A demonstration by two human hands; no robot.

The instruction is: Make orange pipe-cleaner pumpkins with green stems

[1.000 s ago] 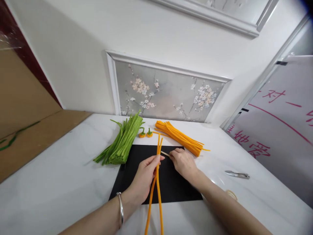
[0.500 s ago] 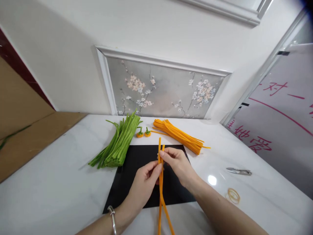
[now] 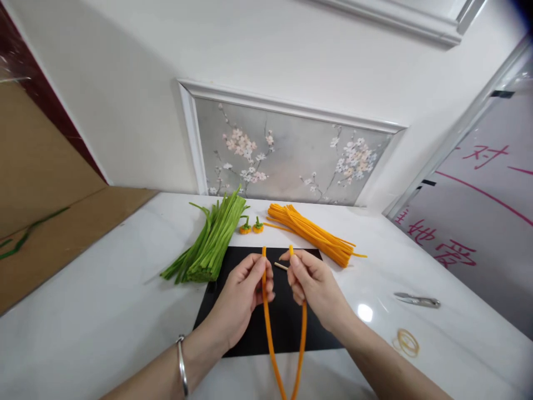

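Note:
My left hand (image 3: 244,297) pinches an orange pipe cleaner strand (image 3: 268,330) near its top end, thumb against fingers. A second orange strand (image 3: 303,333) is pinched near its tip by my right hand (image 3: 318,286). Both strands hang down and converge at the bottom edge of the view; whether they are one bent piece or two is cut off there. My hands are apart, over a black mat (image 3: 285,319). Beside my right fingertips lies a short pale stick (image 3: 280,266), partly hidden.
Green pipe cleaners (image 3: 216,239) lie bundled at the left, orange ones (image 3: 312,233) at the right. Two small orange-and-green pumpkin-like pieces (image 3: 252,227) sit between them. Thread snips (image 3: 417,300) and rubber bands (image 3: 407,343) lie to the right. Cardboard (image 3: 83,222) borders the left.
My hands have moved apart sideways, separating the two orange strands that were held close together. The pale stick now shows between them. The view has shifted slightly.

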